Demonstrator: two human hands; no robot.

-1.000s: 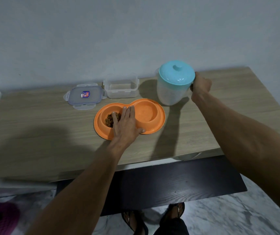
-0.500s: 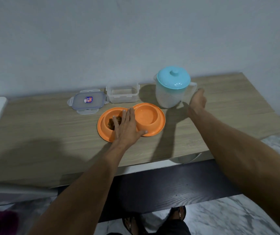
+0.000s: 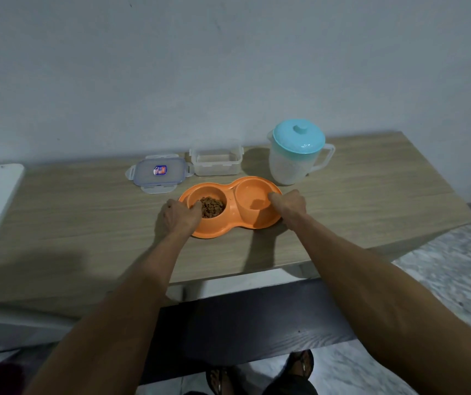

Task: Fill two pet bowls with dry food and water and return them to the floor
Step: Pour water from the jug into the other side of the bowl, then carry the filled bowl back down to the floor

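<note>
So the pitcher has been let go and left on the table, lid on, and the right hand has been brought over to the double bowl. Both ends are now gripped at the rim, left hand by the kibble side. Water seems to be in the right cup, hard to tell though. Looks like filling's done and lifting to the floor is next. The food tub looks emptied, its lid lying beside it.
</note>
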